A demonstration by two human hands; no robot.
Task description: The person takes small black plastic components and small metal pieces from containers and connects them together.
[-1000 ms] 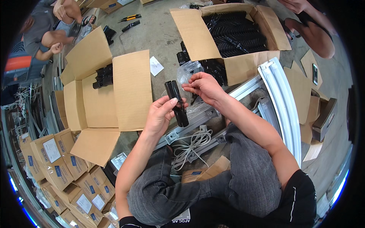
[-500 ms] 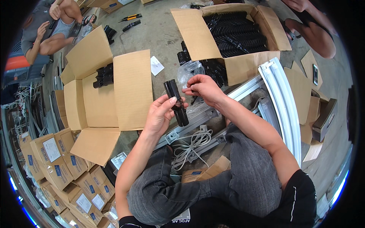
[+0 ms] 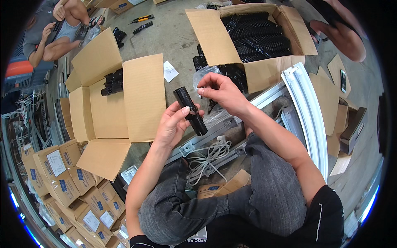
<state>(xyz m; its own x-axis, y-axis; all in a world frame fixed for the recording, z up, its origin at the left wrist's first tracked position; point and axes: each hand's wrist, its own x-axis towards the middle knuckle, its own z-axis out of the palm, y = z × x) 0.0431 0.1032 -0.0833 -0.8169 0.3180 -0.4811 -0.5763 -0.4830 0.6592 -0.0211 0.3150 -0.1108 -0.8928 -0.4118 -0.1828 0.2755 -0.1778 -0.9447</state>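
A glossy black, grooved tube-like part (image 3: 184,98) is gripped by my left hand (image 3: 168,127), the thumb lying across its narrower middle. The part tilts, its upper end leaning left. My right hand (image 3: 227,96) is closed in a pinch beside the upper end, apart from it. A tiny dark piece shows at the pinched fingertips, too small to name. Just beyond my right fingers lies a clear plastic bag (image 3: 200,77). An open carton (image 3: 142,97) on the left holds a few similar black parts (image 3: 113,82).
A larger open carton (image 3: 264,66) at the far right is filled with black parts. White metal rails (image 3: 310,120) lie on the right, near a phone (image 3: 343,81). A bundled cable (image 3: 211,157) lies between my legs. Stacked cartons (image 3: 62,173) stand at left. Two other people sit at the far corners.
The black part has tilted further, its top moving left. My right fingers have curled into a tighter pinch, and a small dark piece now shows below them.
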